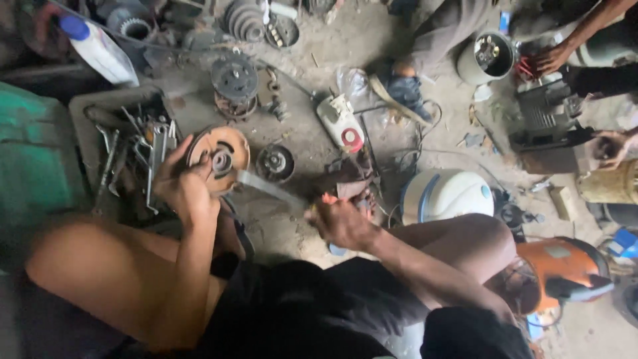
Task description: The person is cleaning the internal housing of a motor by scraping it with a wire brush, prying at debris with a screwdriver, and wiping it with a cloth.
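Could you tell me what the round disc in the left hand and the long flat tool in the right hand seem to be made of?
The round disc looks like metal with a rusty orange-brown face and a darker hub; the left hand grips its rim. The flat tool in the right hand looks like bare grey steel, dull and pale along its blade.

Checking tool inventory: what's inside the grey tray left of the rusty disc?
The grey tray holds a jumble of metal hand tools, wrenches among them. Its near corner is covered by the left hand.

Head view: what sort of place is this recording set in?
Most likely an informal repair workshop, worked on a bare concrete floor. A tray of hand tools lies beside the left hand, which holds a rusty pulley disc; other pulleys and a motor housing are scattered about.
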